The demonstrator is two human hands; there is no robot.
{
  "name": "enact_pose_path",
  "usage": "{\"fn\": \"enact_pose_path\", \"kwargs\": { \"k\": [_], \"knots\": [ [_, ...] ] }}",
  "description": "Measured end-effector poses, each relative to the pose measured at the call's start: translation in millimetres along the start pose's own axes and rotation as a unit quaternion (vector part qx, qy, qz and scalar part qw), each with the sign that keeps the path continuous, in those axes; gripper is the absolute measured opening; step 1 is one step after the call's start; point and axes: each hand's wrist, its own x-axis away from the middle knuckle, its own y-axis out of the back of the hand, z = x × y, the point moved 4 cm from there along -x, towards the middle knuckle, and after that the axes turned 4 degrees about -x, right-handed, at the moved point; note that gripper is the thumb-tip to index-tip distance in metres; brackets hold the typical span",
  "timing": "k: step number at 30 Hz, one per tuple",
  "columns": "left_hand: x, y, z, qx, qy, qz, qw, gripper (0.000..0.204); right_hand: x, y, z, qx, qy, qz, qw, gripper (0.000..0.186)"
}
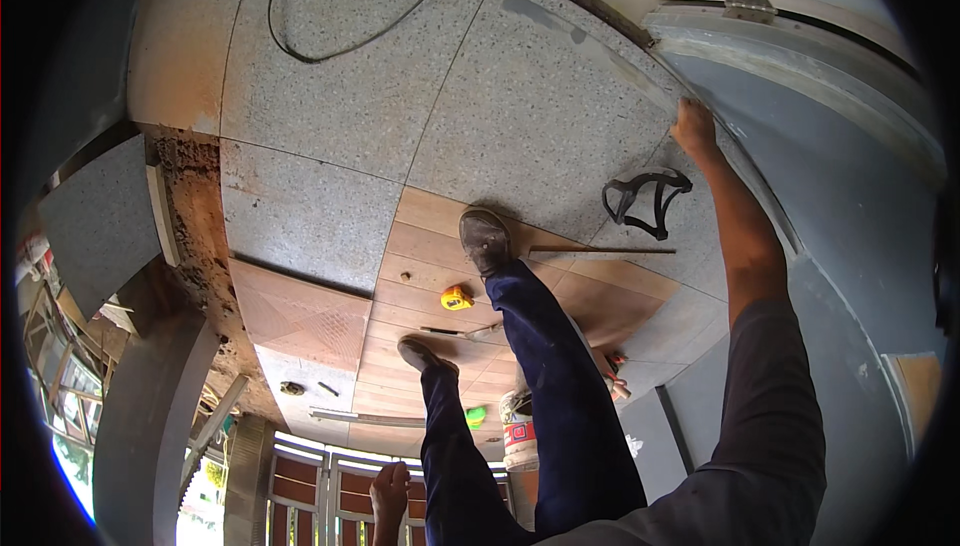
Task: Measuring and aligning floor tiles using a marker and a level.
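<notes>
Beside a long wall edge [764, 186] slanting down-right, the right hand [693, 128] curls (left hand [389, 491] too; grips unclear).

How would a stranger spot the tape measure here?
Start at the tan floor tiles, where two shoes rest. Between the shoes lies the tape measure; its chunky yellow case sets it apart from the slim, dark-handled tool beside it.

Dark cable [308, 60], bucket [519, 436], slatted gate [297, 487]
</notes>
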Motion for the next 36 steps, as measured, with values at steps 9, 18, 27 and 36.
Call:
{"fn": "enact_pose_path", "kwargs": {
  "k": [9,18,27,36],
  "knots": [
    [2.8,-40.3,-222.3,0.143,-0.252,0.087,0.953,0.026,149.4,167.3,28.7,-0.205,0.171,-0.038,0.963,0.060],
    [103.3,-54.6,-380.6,0.449,-0.356,0.204,0.794,0.071,277.8,374.4,214.2,-0.197,0.298,-0.021,0.934,0.065],
    [177.0,122.0,-191.7,0.585,-0.419,0.103,0.687,0.076,470.2,516.2,378.8,-0.219,0.328,-0.127,0.910,0.077],
    [168.3,375.8,78.5,0.589,-0.521,0.081,0.612,0.078,687.1,452.7,362.7,-0.207,0.168,-0.087,0.960,0.074]
  ]
}}
